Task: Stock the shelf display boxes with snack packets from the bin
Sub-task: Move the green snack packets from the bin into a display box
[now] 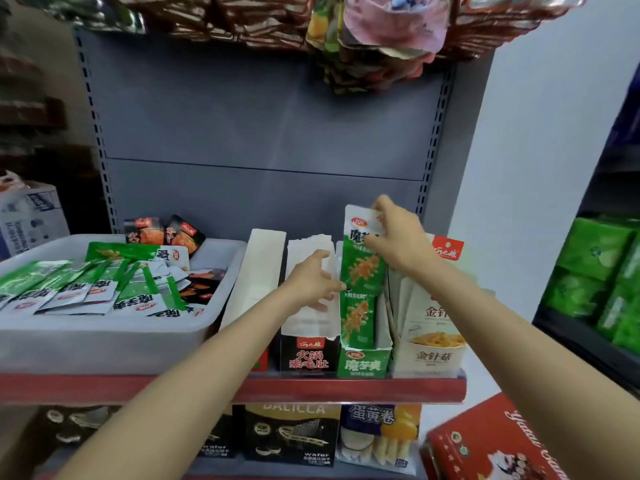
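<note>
- Grey pegboard backing rises behind both of my hands, and the red-edged shelf (pixel 346 389) runs below them, carrying the display boxes.
- My right hand (pixel 398 237) pinches the top of a green snack packet (pixel 362 261), fingers curled round its white upper edge. The packet stands upright, long axis vertical, its lower end already down among the other green packets in the green display box (pixel 363 362).
- My left hand (pixel 311 282) reaches in just left of that packet. Its fingers are fairly straight and rest against the white flap of the black display box (pixel 308 355); I judge it is steadying the flap or the packets, not gripping anything.
- The bin (pixel 104 341) sits well to the left of my left hand, on the same shelf, with more green packets lying flat in it and a few black ones (pixel 180 233) at its far edge.
- What the next move turns on, as I read it: the green box lies straight below my right hand, so the packet needs only a push down along its own length. For the next fetch the left hand is nearer the bin.
- A pale display box (pixel 433 351) stands just right of the green one, under my right forearm.
</note>
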`<action>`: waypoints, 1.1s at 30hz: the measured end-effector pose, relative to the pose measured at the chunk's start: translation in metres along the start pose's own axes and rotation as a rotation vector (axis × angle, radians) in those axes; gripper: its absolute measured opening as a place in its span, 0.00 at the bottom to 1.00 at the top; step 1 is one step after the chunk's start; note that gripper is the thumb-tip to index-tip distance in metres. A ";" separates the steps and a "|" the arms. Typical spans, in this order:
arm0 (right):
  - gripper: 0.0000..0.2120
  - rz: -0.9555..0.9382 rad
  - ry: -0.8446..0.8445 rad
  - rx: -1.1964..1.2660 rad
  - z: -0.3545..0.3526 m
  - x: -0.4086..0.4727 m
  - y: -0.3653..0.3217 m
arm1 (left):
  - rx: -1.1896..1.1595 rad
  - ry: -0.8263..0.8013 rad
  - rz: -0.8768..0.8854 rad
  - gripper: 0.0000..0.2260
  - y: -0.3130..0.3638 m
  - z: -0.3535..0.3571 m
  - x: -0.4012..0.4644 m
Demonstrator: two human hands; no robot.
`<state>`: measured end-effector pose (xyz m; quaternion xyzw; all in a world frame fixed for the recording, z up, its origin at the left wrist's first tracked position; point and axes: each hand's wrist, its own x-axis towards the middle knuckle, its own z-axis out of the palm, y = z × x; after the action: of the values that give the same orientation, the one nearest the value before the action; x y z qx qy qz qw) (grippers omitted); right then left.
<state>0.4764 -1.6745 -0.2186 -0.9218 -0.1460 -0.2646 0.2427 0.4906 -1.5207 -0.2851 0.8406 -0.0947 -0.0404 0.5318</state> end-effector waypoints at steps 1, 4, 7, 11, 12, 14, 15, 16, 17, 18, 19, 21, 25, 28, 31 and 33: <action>0.14 0.002 -0.077 -0.043 0.002 0.002 0.000 | -0.026 -0.008 -0.006 0.34 0.000 0.000 0.000; 0.14 -0.001 -0.230 -0.143 0.007 0.006 -0.002 | -0.049 -0.016 -0.005 0.32 -0.001 -0.001 0.001; 0.13 -0.015 -0.292 -0.320 0.014 0.008 0.000 | -0.043 -0.015 -0.003 0.31 -0.002 -0.001 0.002; 0.14 -0.038 -0.295 -0.485 0.021 0.011 0.002 | -0.045 -0.020 -0.001 0.31 -0.002 0.000 0.002; 0.14 -0.050 -0.299 -0.522 0.022 0.012 0.002 | -0.048 -0.021 -0.002 0.31 -0.002 -0.001 0.002; 0.12 -0.046 -0.313 -0.538 0.025 0.014 0.004 | -0.050 -0.022 -0.002 0.32 -0.002 -0.001 0.002; 0.10 -0.034 -0.316 -0.518 0.026 0.015 0.006 | -0.046 -0.021 -0.001 0.32 -0.002 -0.001 0.002; 0.09 -0.023 -0.310 -0.490 0.028 0.016 0.008 | -0.040 -0.020 0.002 0.32 -0.002 -0.001 0.002; 0.08 -0.013 -0.299 -0.457 0.030 0.018 0.010 | -0.036 -0.019 0.003 0.32 -0.002 -0.001 0.001; 0.07 -0.001 -0.292 -0.416 0.030 0.020 0.013 | -0.035 -0.020 0.004 0.31 -0.002 -0.001 0.001; 0.08 0.013 -0.290 -0.367 0.030 0.022 0.014 | -0.035 -0.020 0.005 0.31 -0.002 -0.002 0.000; 0.09 0.039 -0.302 -0.268 0.028 0.023 0.015 | -0.039 -0.023 0.009 0.31 -0.002 -0.003 -0.001; 0.05 0.023 -0.281 -0.165 0.023 0.023 0.014 | -0.033 0.022 0.070 0.27 0.000 -0.010 -0.009; 0.06 -0.018 -0.227 -0.039 0.022 0.019 0.005 | 0.018 0.163 0.197 0.19 0.002 -0.025 -0.022; 0.05 -0.045 -0.202 0.148 0.030 0.011 -0.017 | 0.069 0.343 0.287 0.10 -0.002 -0.054 -0.042; 0.02 -0.016 -0.211 0.320 0.042 0.006 -0.036 | 0.143 0.454 0.312 0.07 -0.014 -0.083 -0.056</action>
<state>0.4844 -1.6208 -0.2334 -0.8928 -0.2183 -0.1419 0.3677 0.4517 -1.4303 -0.2638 0.8388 -0.1040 0.2379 0.4786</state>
